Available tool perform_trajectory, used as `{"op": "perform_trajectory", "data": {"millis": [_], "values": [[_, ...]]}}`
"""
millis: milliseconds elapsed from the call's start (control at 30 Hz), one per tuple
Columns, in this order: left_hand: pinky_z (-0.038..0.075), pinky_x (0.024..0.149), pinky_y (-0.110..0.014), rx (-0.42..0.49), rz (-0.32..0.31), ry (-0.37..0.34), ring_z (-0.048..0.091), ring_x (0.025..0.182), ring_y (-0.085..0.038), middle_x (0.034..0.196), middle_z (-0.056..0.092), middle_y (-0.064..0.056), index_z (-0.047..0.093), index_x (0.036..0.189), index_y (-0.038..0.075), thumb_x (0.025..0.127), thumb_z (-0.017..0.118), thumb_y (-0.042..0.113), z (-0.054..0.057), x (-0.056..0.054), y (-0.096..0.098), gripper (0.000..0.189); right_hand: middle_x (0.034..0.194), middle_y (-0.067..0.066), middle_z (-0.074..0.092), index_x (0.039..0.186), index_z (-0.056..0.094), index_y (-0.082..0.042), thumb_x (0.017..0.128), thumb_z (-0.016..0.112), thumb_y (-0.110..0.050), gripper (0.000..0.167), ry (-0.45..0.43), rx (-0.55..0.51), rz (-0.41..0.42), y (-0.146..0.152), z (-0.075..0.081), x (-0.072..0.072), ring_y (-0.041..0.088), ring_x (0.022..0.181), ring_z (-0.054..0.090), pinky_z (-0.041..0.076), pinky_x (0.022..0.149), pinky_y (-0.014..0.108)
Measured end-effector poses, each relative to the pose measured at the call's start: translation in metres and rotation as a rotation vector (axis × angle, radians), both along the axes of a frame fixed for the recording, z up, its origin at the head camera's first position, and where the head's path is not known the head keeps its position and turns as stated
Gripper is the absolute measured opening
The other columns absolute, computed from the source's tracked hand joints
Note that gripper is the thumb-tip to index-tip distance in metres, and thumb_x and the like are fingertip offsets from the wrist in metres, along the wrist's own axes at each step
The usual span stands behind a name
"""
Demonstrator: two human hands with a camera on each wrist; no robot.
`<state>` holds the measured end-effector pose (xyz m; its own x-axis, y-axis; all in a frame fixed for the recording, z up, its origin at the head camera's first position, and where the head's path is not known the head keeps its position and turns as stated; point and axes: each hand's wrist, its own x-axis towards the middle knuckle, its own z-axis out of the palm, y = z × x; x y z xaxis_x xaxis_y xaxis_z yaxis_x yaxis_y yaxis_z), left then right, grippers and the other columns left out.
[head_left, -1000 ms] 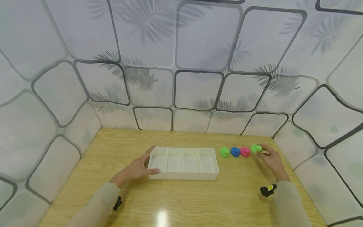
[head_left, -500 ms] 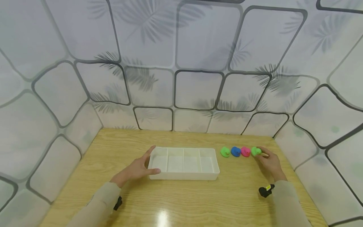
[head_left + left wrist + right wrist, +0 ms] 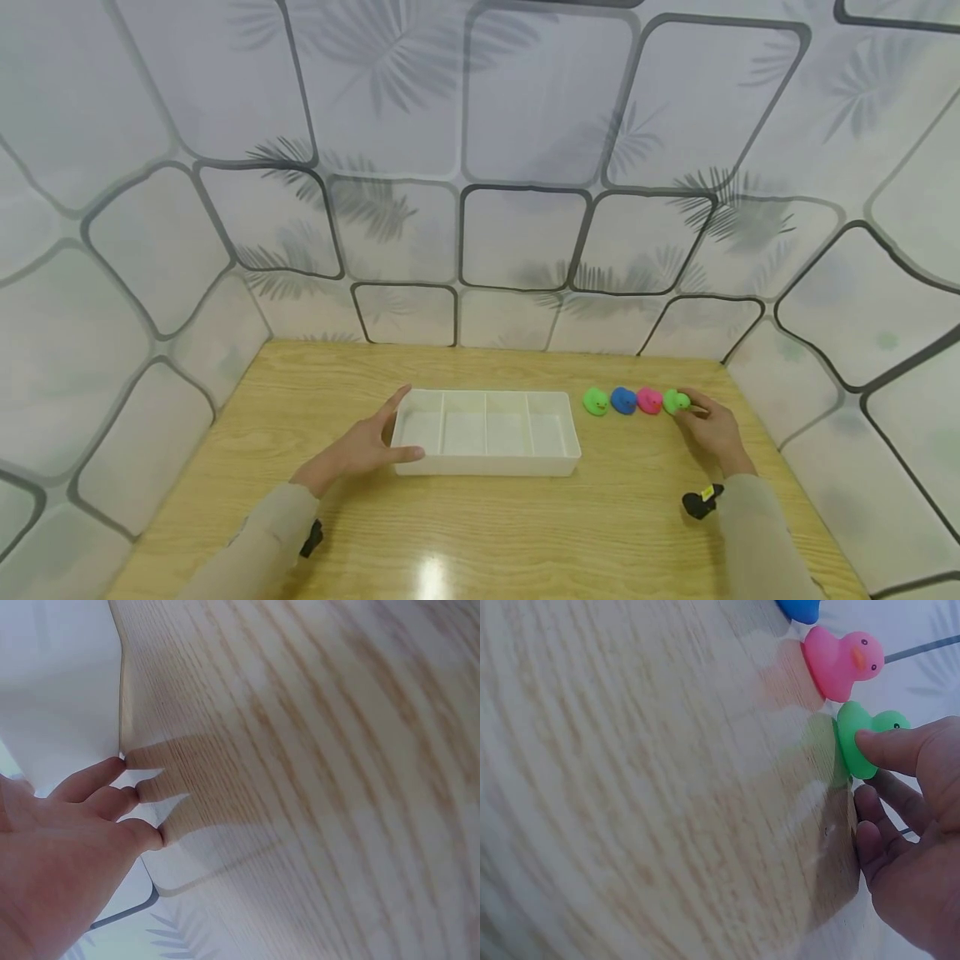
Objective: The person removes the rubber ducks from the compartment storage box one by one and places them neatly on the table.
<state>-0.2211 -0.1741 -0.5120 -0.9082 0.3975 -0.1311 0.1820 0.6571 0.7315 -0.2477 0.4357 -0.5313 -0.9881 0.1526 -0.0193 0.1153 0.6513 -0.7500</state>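
A white divided tray (image 3: 486, 465) stands on the table. My left hand (image 3: 365, 446) holds its left end, thumb along the front rim and index finger reaching to the back corner. Several fingertips of that hand show low by the tabletop in the left wrist view. At the right, my right hand (image 3: 714, 427) pinches a green rubber duck (image 3: 676, 402) between thumb and fingers. In the right wrist view this duck (image 3: 853, 742) is upright at table level. Directly left of it is a pink rubber duck (image 3: 649, 401), then a blue one (image 3: 623, 401) and another green duck (image 3: 596, 402).
The wooden table (image 3: 510, 533) meets a patterned fabric wall (image 3: 517, 233) at the back, with more fabric on both sides. The row of ducks sits right of the tray, near its back edge. Black wrist devices (image 3: 702, 502) hang by the sleeves.
My right hand has moved slightly left and down with the green duck, bringing it close beside the pink one. The left hand and the tray have stayed put.
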Motion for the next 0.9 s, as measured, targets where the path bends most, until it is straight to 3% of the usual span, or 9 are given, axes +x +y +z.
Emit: {"op": "perform_trajectory", "data": {"millis": [333, 567, 667, 767, 900], "values": [[0.034, 0.106, -0.069, 0.012, 0.000, -0.007, 0.043, 0.135, -0.051, 0.160, 0.028, -0.026, -0.003, 0.157, 0.052, 0.084, 0.074, 0.061, 0.000, 0.001, -0.002, 0.107, 0.145, 0.040, 0.040, 0.148, 0.046, 0.000, 0.103, 0.060, -0.023, 0.053, 0.008, 0.080, 0.014, -0.003, -0.001, -0.002, 0.056, 0.123, 0.050, 0.046, 0.097, 0.063], [0.034, 0.106, -0.069, 0.013, 0.005, -0.007, 0.044, 0.134, -0.051, 0.158, 0.032, -0.027, -0.002, 0.158, 0.052, 0.083, 0.075, 0.061, -0.001, 0.001, 0.000, 0.107, 0.149, 0.042, 0.031, 0.155, 0.030, 0.002, 0.101, 0.059, -0.020, 0.065, -0.053, 0.097, 0.016, -0.007, 0.009, 0.002, 0.052, 0.120, 0.051, 0.048, 0.094, 0.059], [0.034, 0.106, -0.069, 0.013, -0.003, -0.010, 0.044, 0.134, -0.051, 0.158, 0.031, -0.027, -0.003, 0.158, 0.051, 0.084, 0.074, 0.061, 0.001, 0.001, 0.000, 0.107, 0.148, 0.041, 0.034, 0.154, 0.032, 0.003, 0.098, 0.062, -0.017, 0.067, -0.007, 0.109, -0.011, -0.012, 0.017, 0.005, 0.046, 0.109, 0.060, 0.055, 0.078, 0.044], [0.034, 0.107, -0.068, 0.014, -0.015, -0.012, 0.042, 0.136, -0.050, 0.160, 0.027, -0.026, -0.004, 0.158, 0.050, 0.084, 0.074, 0.062, 0.003, 0.001, 0.001, 0.108, 0.140, 0.037, 0.046, 0.150, 0.042, 0.003, 0.099, 0.063, -0.022, 0.060, 0.092, 0.131, -0.048, -0.020, 0.028, 0.006, 0.039, 0.101, 0.062, 0.050, 0.064, 0.031], [0.037, 0.106, -0.065, -0.016, -0.021, -0.001, 0.050, 0.129, -0.048, 0.158, 0.031, -0.027, -0.004, 0.159, 0.047, 0.083, 0.074, 0.064, 0.004, 0.000, 0.001, 0.110, 0.134, 0.033, 0.053, 0.144, 0.051, 0.001, 0.102, 0.058, -0.033, 0.054, 0.199, 0.150, -0.060, -0.037, 0.043, 0.004, 0.043, 0.108, 0.058, 0.051, 0.066, 0.039]]}}
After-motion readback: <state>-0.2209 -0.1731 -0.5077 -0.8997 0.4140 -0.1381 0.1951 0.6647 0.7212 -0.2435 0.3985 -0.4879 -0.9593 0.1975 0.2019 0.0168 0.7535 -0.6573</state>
